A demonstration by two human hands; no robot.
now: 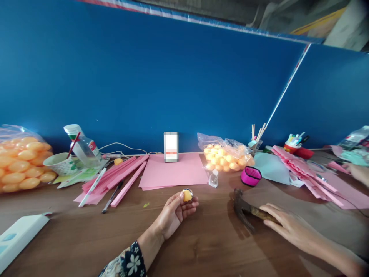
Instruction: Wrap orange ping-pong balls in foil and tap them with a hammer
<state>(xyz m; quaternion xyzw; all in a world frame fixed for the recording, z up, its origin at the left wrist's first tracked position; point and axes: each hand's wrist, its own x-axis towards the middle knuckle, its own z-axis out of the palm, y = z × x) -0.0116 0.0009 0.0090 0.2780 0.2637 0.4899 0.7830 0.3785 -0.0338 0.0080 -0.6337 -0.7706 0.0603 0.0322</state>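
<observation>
My left hand (176, 213) is closed in a pinch on a small round bottle cap (187, 195), yellowish inside with a shiny crimped rim. It holds the cap above the brown table, in front of pink paper sheets (174, 173). To the right, my right hand (284, 222) has its fingers over the wooden handle of a claw hammer (245, 207). The hammer's dark, rusty head points left, toward the middle of the table. Part of the handle is hidden under the hand.
Bags of orange balls stand at left (21, 165) and centre right (225, 157). Pink paper strips (121, 179), a pen (113, 196), a plastic bottle (85, 146) and a magenta band (250, 176) lie around. Another person's hand (359, 172) shows at the right edge. A blue partition (173, 77) rises behind.
</observation>
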